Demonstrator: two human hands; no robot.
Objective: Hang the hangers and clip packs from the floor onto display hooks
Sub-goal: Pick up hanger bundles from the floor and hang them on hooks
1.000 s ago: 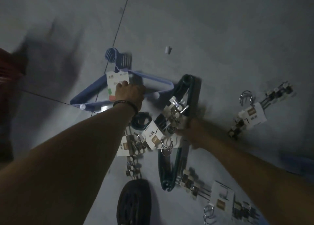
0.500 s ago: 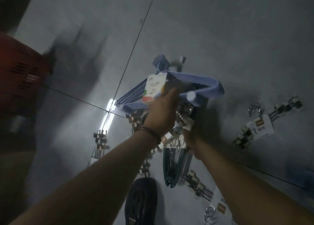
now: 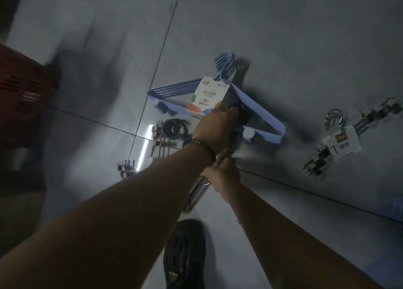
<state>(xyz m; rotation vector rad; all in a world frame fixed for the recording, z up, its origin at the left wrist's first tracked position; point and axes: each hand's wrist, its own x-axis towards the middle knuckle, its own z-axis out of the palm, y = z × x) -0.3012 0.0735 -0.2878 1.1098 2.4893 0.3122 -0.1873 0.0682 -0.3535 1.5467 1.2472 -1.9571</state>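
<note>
Left hand (image 3: 214, 128) grips blue hanger bundle (image 3: 208, 96), hooks beyond knuckles.

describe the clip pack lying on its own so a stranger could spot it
On the grey floor, find the blue hangers gripped by the left hand. Right of them, near the picture's edge, lies the clip pack, apart from the rest. Only its white card shows a big dark 7.

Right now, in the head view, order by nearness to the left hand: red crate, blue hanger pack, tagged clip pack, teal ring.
1. blue hanger pack, gripped by the left hand
2. teal ring, floor, just left
3. tagged clip pack, right
4. red crate, far left
</note>
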